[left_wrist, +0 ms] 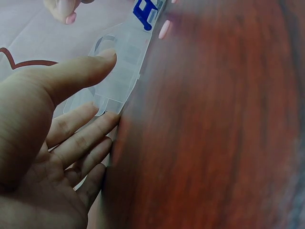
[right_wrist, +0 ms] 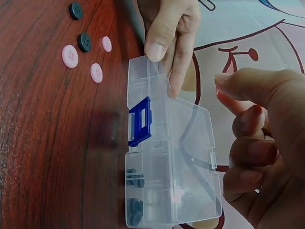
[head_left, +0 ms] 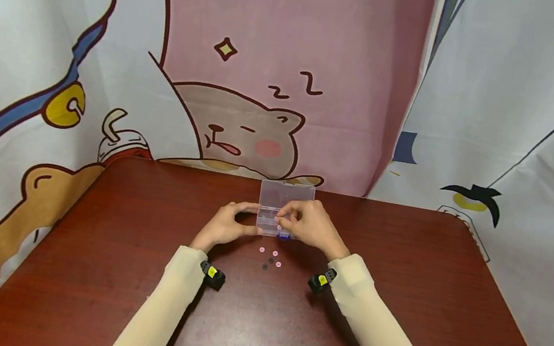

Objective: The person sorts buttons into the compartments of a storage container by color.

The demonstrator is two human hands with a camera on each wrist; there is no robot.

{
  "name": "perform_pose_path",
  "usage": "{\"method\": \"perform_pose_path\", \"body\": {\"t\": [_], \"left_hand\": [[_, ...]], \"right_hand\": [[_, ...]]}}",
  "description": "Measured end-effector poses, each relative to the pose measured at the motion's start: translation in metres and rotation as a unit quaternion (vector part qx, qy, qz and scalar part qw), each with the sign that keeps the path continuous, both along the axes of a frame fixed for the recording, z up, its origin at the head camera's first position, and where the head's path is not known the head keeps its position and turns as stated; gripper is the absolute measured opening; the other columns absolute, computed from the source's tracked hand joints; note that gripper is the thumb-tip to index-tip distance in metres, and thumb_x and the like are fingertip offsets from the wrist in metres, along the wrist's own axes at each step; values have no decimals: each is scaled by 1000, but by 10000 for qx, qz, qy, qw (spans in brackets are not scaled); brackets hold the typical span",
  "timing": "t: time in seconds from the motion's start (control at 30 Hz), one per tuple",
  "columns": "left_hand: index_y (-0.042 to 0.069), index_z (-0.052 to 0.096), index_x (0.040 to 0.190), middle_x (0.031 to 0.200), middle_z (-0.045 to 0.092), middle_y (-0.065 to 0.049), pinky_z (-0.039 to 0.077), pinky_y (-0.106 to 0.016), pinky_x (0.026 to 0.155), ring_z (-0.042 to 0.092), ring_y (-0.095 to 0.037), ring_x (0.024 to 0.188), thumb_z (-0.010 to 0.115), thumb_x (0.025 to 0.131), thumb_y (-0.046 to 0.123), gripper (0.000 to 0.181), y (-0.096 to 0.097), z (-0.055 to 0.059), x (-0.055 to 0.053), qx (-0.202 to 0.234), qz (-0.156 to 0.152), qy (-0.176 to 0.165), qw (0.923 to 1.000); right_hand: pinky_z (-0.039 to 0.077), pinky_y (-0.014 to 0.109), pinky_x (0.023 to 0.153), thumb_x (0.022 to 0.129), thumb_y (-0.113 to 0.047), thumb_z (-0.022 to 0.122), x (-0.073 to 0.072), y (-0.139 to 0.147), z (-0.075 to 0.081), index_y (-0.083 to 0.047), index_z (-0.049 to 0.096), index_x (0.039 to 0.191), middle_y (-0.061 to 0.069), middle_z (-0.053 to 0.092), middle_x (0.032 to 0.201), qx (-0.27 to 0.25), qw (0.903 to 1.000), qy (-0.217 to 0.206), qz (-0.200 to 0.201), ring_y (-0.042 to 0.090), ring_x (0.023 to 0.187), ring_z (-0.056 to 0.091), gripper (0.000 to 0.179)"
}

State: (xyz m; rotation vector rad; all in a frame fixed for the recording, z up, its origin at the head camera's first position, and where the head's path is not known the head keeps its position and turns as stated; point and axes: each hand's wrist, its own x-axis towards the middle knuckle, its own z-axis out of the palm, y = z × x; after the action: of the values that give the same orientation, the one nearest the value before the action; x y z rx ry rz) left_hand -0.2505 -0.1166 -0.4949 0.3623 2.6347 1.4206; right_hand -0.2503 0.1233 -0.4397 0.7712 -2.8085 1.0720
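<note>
A clear plastic compartment box [right_wrist: 159,124] with a blue latch [right_wrist: 139,121] stands on the table, its lid [head_left: 287,195] raised. My left hand [head_left: 224,225] holds its left end, thumb at the front and fingers at the side and back. Above the compartments, my right hand [head_left: 314,225] pinches a small pink button [left_wrist: 70,18] between thumb and forefinger. Several dark buttons [right_wrist: 136,212] lie in the box's right end. In front of the box, pink buttons [right_wrist: 70,56] and dark buttons [right_wrist: 84,43] are scattered on the table.
The dark red-brown wooden table [head_left: 245,322] reaches back to a printed cloth [head_left: 352,89] hanging behind it. The box stands near the table's far edge. A small black device [head_left: 212,275] is strapped to each wrist.
</note>
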Motion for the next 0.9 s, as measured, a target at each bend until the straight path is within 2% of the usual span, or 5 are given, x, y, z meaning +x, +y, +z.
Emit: {"method": "perform_pose_path", "body": {"t": [0.2, 0.7, 0.9], "left_hand": [[20, 66, 138, 135, 69, -2, 39, -52, 114, 52, -28, 131, 86, 82, 30, 60, 0, 1, 1, 45, -41, 71, 10000], [23, 66, 138, 136, 68, -1, 39, -51, 114, 52, -27, 132, 86, 82, 30, 60, -1, -1, -1, 21, 17, -23, 10000], [23, 66, 138, 136, 67, -1, 40, -52, 113, 53, -28, 130, 87, 82, 30, 60, -1, -1, 0, 51, 13, -43, 10000]], "right_hand": [[39, 23, 48, 91, -22, 79, -3, -1, -3, -18, 80, 90, -5, 58, 61, -44, 9999, -72, -71, 6, 51, 48, 4], [39, 23, 48, 90, -22, 79, -1, -1, -2, -18, 79, 92, -5, 57, 62, -130, 9998, -137, 9, 6, 52, 48, 5], [40, 24, 50, 89, -23, 80, 2, 2, 0, -14, 78, 100, -4, 57, 63, -102, 9997, -197, 118, 7, 52, 48, 14]]}}
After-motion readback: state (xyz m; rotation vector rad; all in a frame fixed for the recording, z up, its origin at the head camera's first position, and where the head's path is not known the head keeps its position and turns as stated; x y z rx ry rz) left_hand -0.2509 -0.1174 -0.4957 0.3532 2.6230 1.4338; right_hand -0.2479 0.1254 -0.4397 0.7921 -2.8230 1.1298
